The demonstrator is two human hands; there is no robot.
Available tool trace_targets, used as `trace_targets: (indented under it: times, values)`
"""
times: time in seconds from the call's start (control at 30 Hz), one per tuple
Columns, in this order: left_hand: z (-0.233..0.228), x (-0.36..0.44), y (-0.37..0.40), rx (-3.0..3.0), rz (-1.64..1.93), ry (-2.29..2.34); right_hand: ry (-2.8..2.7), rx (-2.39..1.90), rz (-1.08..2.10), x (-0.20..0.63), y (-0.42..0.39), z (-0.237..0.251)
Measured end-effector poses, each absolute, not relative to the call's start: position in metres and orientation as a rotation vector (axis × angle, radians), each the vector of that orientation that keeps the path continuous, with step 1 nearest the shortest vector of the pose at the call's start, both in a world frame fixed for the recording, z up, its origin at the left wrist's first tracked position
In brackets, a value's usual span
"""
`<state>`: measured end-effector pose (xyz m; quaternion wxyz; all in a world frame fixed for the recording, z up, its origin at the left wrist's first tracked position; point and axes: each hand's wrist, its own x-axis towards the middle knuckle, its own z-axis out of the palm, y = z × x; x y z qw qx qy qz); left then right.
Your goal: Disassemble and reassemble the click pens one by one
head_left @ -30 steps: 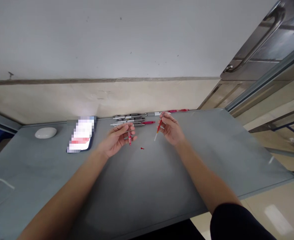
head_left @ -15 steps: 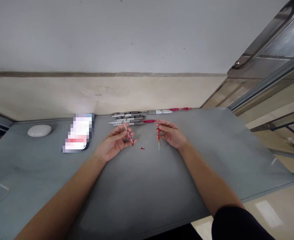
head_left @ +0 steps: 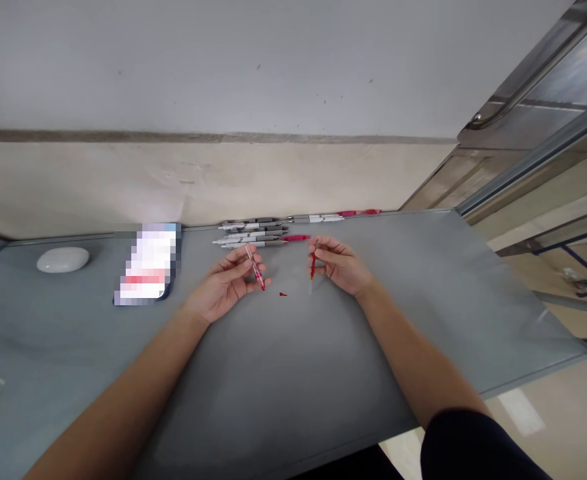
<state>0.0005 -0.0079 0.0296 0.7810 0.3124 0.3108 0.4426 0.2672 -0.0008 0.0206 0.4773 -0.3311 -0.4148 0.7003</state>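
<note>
My left hand [head_left: 226, 283] grips a clear pen barrel [head_left: 255, 268] with red at its lower end, tilted with that end toward the right. Across from it, my right hand [head_left: 340, 263] pinches a red ink refill [head_left: 313, 265] whose lower end is yellowish and then clear. The refill hangs almost upright, apart from the barrel. On the grey table between the hands lies a small red piece [head_left: 283, 294]. Just beyond my left hand are several white and grey pens [head_left: 253, 237], with a red pen [head_left: 296, 238] at their right end.
Along the wall, another white and grey pen [head_left: 318, 218] lies in line with a red pen [head_left: 360, 213]. A phone [head_left: 148, 263] with a blurred screen and a white computer mouse [head_left: 63, 259] rest on the left of the grey table [head_left: 273, 387].
The refill in my right hand has tilted slightly, its lower end swinging left. The camera view has shifted a little. My left hand keeps its hold on the barrel.
</note>
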Motion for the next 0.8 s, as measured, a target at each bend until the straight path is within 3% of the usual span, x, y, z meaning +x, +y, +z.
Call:
trace_targets:
  times: [0.53, 0.8]
  values:
    - [0.026, 0.009, -0.012, 0.900, 1.147, 0.790, -0.997, -0.855, 1.661, 0.264, -0.004, 0.021]
    - [0.024, 0.013, -0.014, 0.976, 1.255, 0.876, -0.937, -0.932, 1.490, 0.262, -0.005, 0.020]
